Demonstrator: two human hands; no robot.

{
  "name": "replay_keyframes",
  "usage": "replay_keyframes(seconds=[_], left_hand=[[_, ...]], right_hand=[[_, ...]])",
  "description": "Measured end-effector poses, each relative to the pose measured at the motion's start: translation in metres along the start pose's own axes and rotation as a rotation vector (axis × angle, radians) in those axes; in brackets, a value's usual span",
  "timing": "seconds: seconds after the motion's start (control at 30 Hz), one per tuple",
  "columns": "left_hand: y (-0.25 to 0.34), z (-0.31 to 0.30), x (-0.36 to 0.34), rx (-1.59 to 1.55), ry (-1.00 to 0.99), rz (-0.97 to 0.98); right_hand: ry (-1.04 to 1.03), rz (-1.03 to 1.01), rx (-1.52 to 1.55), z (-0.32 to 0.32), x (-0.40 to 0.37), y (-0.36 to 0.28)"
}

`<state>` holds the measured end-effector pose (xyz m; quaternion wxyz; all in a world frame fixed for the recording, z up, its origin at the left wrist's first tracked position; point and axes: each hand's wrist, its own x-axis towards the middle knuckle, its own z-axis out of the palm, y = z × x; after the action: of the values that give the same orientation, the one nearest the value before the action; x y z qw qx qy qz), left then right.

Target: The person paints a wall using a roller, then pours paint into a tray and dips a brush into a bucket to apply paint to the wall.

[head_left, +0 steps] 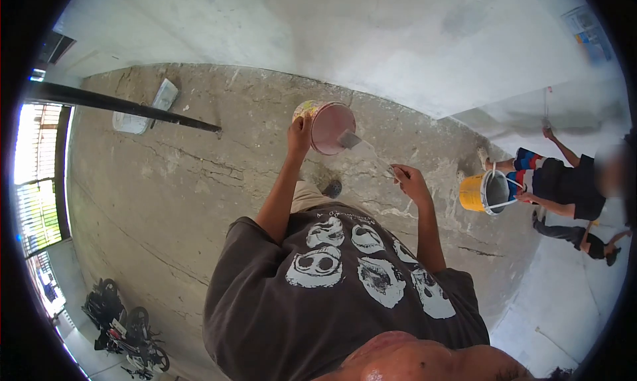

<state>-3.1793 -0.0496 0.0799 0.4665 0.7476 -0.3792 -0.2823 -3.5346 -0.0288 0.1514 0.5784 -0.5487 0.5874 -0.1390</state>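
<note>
My left hand [300, 134] grips the side of a small paint bucket [330, 125] near its rim. The bucket is tipped so its pinkish inside faces me, and its outer wall is stained with yellow and white. In my right hand [411, 183] is the pale handle of a paintbrush [371, 154]. The flat grey head of the brush overlaps the bucket's mouth at its right edge. Both hands are held out in front of my body, over the concrete floor.
A white wall [371, 36] rises ahead. To the right, a person [564, 178] carries a yellow bucket [474, 192], with another person beyond. A black pole [133, 104] crosses white containers [131, 123] at left. Motorcycles [129, 331] are parked lower left; the floor [166, 202] is cracked.
</note>
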Motion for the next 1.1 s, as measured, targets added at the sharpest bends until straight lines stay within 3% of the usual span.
replay_keyframes(seconds=[0.33,0.43,0.5,0.57,0.6,0.77,0.87,1.1], left_hand=[[0.006,0.013,0.011,0.088,0.021,0.089],[-0.017,0.019,0.009,0.119,0.049,0.194],[-0.012,0.018,0.0,0.057,0.028,0.164],[-0.022,0.016,-0.006,0.076,-0.057,0.077],[-0.028,0.016,-0.011,0.099,-0.027,0.129],[-0.052,0.006,-0.024,0.013,-0.053,0.102],[-0.043,0.008,-0.033,0.019,-0.061,0.115],[-0.026,0.022,-0.019,0.137,-0.11,0.173]], right_hand=[[0.148,-0.018,-0.09,-0.041,-0.033,0.01],[0.239,-0.175,-0.094,-0.04,-0.043,0.017],[0.241,-0.399,-0.143,-0.023,-0.05,0.0],[0.208,-0.425,-0.225,-0.003,-0.053,-0.002],[0.252,-0.472,-0.391,0.01,-0.06,-0.011],[0.269,-0.52,-0.486,0.054,-0.051,0.021],[0.311,-0.542,-0.593,0.056,-0.045,0.049],[0.293,-0.472,-0.507,0.046,-0.039,0.073]])
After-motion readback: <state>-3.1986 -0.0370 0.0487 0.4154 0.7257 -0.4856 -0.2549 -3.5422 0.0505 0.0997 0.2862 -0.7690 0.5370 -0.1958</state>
